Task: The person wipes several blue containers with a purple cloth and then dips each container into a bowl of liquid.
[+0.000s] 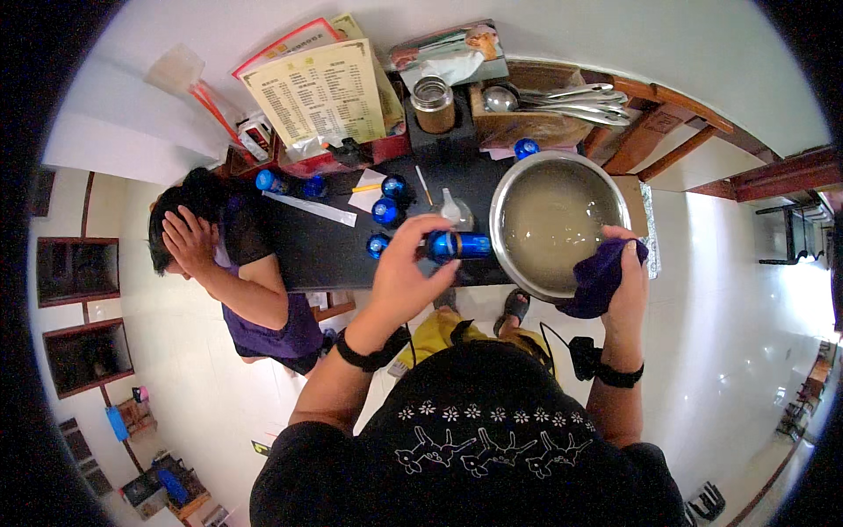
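My left hand [409, 270] curls its thumb and fingers around a shiny blue bottle or can [471, 245], held on its side over the dark table's front edge. Its end points toward a stainless steel basin [495, 227] of cloudy water. At the basin's right front rim, my right hand [625, 277] grips a bunched dark purple cloth [596, 280]. Part of that cloth hangs over the rim. Left of the basin stand several similar blue containers, among them one [384, 211] beside a clear bottle with a white nozzle [452, 209].
Along the wall are printed menus [316, 92] in a red holder, a glass jar [433, 105], a tissue box [454, 49] and a wooden box [527, 128] of ladles and spoons. A seated person [257, 283] leans on the table's left end. A white strip [309, 209] lies nearby.
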{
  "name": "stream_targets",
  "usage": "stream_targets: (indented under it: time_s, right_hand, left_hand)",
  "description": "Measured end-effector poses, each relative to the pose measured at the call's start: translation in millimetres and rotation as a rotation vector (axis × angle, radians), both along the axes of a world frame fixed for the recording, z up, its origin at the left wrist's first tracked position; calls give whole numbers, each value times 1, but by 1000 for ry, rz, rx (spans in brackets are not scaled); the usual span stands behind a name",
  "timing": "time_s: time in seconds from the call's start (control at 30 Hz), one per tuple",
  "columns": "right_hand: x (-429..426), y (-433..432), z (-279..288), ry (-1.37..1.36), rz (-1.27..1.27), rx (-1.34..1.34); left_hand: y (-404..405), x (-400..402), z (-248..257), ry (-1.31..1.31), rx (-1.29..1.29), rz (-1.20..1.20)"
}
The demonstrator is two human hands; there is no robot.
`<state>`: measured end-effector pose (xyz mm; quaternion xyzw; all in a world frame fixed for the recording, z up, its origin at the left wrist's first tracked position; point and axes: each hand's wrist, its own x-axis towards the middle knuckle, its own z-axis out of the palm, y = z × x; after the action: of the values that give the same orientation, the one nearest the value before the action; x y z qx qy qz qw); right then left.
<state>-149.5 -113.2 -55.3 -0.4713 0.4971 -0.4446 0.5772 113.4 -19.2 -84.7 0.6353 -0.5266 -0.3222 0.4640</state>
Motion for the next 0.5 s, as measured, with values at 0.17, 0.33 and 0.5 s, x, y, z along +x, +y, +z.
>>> stream_targets:
  time_s: [0.17, 0.33, 0.5]
  right_hand:
    - [29, 15, -1, -25, -59, -4]
    - [54, 31, -2, 0, -47, -56]
    - [64, 46, 4, 47, -15, -62]
  left_hand:
    - [19, 50, -21, -393, -3, 91]
    - [18, 69, -55, -643, 21, -33]
    - [10, 68, -86, -816, -1, -81]
